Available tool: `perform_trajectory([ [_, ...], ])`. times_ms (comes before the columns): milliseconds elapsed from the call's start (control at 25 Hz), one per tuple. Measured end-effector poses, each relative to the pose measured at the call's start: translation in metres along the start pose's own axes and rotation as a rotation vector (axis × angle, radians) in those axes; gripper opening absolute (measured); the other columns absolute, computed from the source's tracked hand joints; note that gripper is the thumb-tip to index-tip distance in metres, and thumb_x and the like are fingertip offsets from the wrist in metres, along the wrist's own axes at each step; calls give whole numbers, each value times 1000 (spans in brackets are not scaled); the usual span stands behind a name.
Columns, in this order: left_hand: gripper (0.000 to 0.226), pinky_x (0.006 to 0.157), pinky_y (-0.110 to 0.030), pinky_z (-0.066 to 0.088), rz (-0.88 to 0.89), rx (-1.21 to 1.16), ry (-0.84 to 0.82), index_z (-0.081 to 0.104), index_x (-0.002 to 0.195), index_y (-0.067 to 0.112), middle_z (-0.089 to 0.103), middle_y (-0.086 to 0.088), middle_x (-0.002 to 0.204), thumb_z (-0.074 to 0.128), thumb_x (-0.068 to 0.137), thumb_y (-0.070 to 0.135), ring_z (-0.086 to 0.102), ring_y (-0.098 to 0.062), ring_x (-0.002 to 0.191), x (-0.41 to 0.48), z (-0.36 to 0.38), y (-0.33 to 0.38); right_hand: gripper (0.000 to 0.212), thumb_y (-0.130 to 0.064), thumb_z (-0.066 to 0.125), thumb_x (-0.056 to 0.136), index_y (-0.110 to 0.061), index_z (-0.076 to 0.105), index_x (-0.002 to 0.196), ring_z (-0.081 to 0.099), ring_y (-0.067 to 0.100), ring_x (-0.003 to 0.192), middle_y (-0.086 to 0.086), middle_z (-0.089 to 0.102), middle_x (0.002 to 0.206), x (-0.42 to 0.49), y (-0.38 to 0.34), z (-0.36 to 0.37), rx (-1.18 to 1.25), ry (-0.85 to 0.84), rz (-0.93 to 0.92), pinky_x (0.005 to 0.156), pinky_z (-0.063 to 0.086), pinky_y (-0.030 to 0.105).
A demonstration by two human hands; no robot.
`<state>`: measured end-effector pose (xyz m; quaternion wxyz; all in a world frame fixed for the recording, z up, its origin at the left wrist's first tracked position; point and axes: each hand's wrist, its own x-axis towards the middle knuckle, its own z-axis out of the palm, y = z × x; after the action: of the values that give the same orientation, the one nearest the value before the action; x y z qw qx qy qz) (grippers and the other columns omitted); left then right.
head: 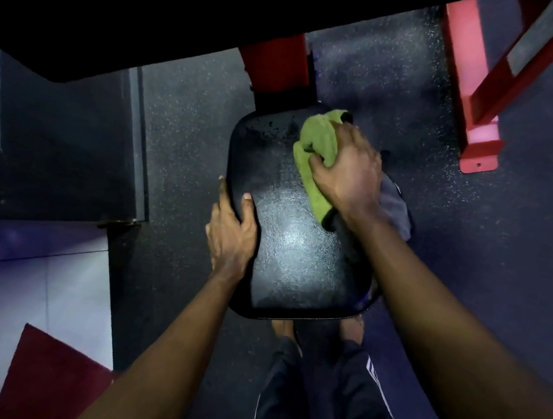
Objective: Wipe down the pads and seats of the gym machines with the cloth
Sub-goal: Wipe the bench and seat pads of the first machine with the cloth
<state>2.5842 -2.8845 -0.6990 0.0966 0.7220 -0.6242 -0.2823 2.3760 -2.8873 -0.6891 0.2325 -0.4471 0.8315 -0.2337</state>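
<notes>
A black padded seat (pixel 285 238) with a shiny, damp-looking surface sits in the middle of the view, below me. My right hand (pixel 348 169) grips a bunched green cloth (pixel 317 145) and presses it on the seat's far right part. My left hand (pixel 231 231) holds the seat's left edge, thumb on top and fingers wrapped round the side. Specks of moisture show on the seat's far left corner.
A red machine post (pixel 278 61) rises behind the seat and a red frame bar (pixel 472 80) stands at the right. A large black pad (pixel 119 2) overhangs the top. Speckled dark rubber floor surrounds the seat; pale tiles (pixel 16 300) and a red mat (pixel 49 376) lie at the left. My feet stand below the seat.
</notes>
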Motion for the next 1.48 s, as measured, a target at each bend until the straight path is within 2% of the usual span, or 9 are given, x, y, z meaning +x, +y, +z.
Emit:
perform_trajectory([
  [200, 68, 116, -51, 31, -14, -48, -7, 17, 158, 32, 49, -13, 146, 37, 100, 60, 47, -33, 134, -1, -1, 1, 58, -44, 62, 87, -19, 54, 139, 59, 33, 119, 8, 61, 134, 19, -2, -9, 65, 25, 70, 99, 45, 43],
  [320, 69, 113, -51, 35, -15, -74, -3, 20, 158, 31, 52, -11, 143, 39, 99, 62, 50, -33, 131, 1, -1, -1, 69, -59, 47, 78, -22, 60, 135, 57, 29, 124, 6, 63, 133, 44, -38, 9, -156, -80, -202, 104, 40, 42],
  [440, 70, 112, -50, 37, -6, -98, -11, 20, 158, 29, 52, -12, 143, 39, 99, 61, 51, -32, 129, 1, -2, -2, 69, -57, 50, 75, -23, 64, 133, 57, 26, 125, 3, 65, 134, 47, -58, 22, -242, -227, -381, 104, 37, 39],
  [680, 71, 109, -47, 40, 29, -170, -31, 20, 159, 27, 49, -10, 148, 40, 100, 60, 51, -30, 130, 1, -4, -6, 56, -53, 55, 77, -26, 69, 125, 64, 26, 112, 2, 72, 121, 40, -74, 38, -173, -10, -268, 99, 44, 38],
  [840, 66, 110, -49, 38, 9, -259, -61, 21, 159, 29, 47, -9, 151, 45, 101, 51, 49, -30, 133, 5, -2, -12, 56, -57, 53, 76, -23, 69, 119, 64, 25, 112, 1, 72, 119, 40, -106, 54, -279, -240, -481, 99, 41, 38],
  [960, 65, 112, -48, 37, 20, -321, -92, 19, 159, 31, 45, -9, 151, 45, 102, 48, 46, -30, 136, 6, -2, -17, 67, -61, 49, 75, -25, 65, 129, 63, 26, 117, 1, 69, 129, 53, -110, 46, -305, -350, -469, 104, 44, 43],
  [1160, 68, 110, -52, 38, 90, -245, -117, 7, 160, 30, 44, -13, 150, 35, 103, 54, 48, -32, 132, 4, -2, -19, 58, -48, 63, 82, -29, 60, 137, 63, 26, 118, 4, 68, 131, 38, -61, 27, -155, 18, -137, 104, 48, 39],
  [1240, 67, 109, -47, 36, 97, -222, -95, 9, 160, 29, 46, -13, 149, 36, 104, 51, 48, -31, 132, 4, 0, -17, 56, -48, 62, 82, -27, 63, 133, 63, 28, 116, 5, 69, 128, 39, -67, 34, -203, 54, -114, 102, 47, 39],
  [1480, 66, 107, -45, 37, 65, -242, -55, 30, 156, 18, 50, -16, 146, 38, 100, 52, 49, -33, 131, 6, 3, -19, 53, -60, 59, 76, -28, 69, 116, 61, 25, 116, 1, 71, 120, 39, -143, 73, -446, -373, -494, 103, 37, 37],
])
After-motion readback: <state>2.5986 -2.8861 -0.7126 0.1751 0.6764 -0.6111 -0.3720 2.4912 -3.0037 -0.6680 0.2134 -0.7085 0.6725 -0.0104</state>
